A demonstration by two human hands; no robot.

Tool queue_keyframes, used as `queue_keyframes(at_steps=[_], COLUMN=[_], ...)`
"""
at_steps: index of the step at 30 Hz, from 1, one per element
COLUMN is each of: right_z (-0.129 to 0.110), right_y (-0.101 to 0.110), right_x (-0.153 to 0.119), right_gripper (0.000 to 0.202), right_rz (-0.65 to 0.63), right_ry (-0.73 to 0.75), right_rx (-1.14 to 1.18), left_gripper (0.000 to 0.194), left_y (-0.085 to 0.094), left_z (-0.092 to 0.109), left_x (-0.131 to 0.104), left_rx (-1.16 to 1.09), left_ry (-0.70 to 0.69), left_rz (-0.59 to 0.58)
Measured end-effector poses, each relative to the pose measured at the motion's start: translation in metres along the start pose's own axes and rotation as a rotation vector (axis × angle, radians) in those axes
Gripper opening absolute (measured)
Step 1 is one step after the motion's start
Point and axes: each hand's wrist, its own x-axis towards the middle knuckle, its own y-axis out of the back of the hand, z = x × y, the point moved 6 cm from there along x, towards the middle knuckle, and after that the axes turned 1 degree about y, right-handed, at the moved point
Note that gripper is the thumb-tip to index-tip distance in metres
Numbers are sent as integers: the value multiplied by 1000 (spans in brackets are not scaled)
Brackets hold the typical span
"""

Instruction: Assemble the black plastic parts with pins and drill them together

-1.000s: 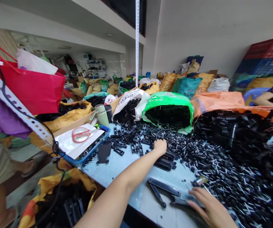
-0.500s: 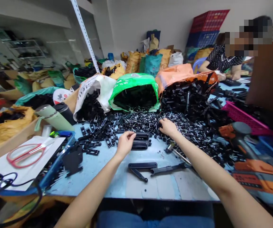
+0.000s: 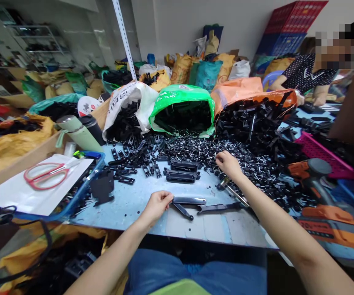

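Observation:
My left hand (image 3: 157,208) pinches the left end of a black hinged plastic arm (image 3: 190,200), which lies folded in a V at the table's front. Right of it rests a longer black plastic bar (image 3: 218,208) with a forked end. My right hand (image 3: 229,164) is at the edge of a heap of small black-headed metal pins (image 3: 192,147), fingers drawn together. What they hold, if anything, is hidden. Below that hand lies a hammer (image 3: 234,192), partly covered by my forearm. Two long black plastic housings (image 3: 182,176) lie side by side between my hands, farther back.
Behind the heap, white (image 3: 146,108), green (image 3: 183,92) and orange (image 3: 238,88) sacks spill black parts. Scissors (image 3: 46,176) lie on paper over a blue tray at left. An orange-and-black power tool (image 3: 321,205) and a pink basket (image 3: 321,155) stand at right. A co-worker (image 3: 306,73) sits beyond.
My left hand has moved down and toward me from the housings to the hinged arm, now pinching its end. My right hand stays at the pin heap. The view has shifted slightly.

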Motion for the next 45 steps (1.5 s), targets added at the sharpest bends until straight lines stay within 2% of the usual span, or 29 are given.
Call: queue_keyframes(at_steps=[3, 6, 9, 12, 15, 18, 21, 24, 26, 28, 31, 35, 39, 42, 45], right_z=[-9, -18, -27, -38, -48, -50, -49, -53, -58, -64, -71, -79, -79, -69, -57], right_y=[3, -5, -17, -27, -31, -22, -6, 2, 4, 7, 12, 13, 7, -3, -11], right_x=[-19, -35, -40, -30, -15, -15, -44, -88, -111, -124, -132, -140, -157, -165, -165], right_gripper=[20, 20, 24, 28, 21, 19, 16, 18, 18, 16, 12, 18, 30, 41, 46], right_rz=[-2, -69, -115, -93, -90, -62, -29, -56, -40, 38, 170, 216, 215, 165, 124], right_ry=[92, 162, 210, 199, 182, 147, 138, 128, 114, 128, 199, 393, 560, 547, 545], right_rx=[107, 149, 128, 109, 134, 165, 452, 868, 952, 938, 862, 731, 576, 508, 460], left_gripper=[33, 32, 29, 43, 43, 34, 26, 25, 25, 25, 24, 37, 59, 50, 40], left_y=[-2, -4, 1, 9, 9, 6, 1, -5, -15, -30, -57, -84, -98, -103, -102], left_z=[3, -3, -11, -19, -22, -17, -8, 3, 11, 18, 23, 21, 17, 14, 12], left_x=[3, 6, 10, 13, 15, 13, 4, -7, -15, -21, -25, -23, -15, -9, -7], left_rx=[67, 81, 122, 165, 205, 283, 405, 572, 693, 811, 947, 1075, 1137, 1137, 1124], left_ry=[-11, 6, -40, -66, -67, -146, -277, -443, -573, -695, -807, -816, -740, -699, -694], left_rz=[-45, -53, 64, 187, 123, 65, 111, 249, 306, 269, 109, -55, -129, -152, -108])
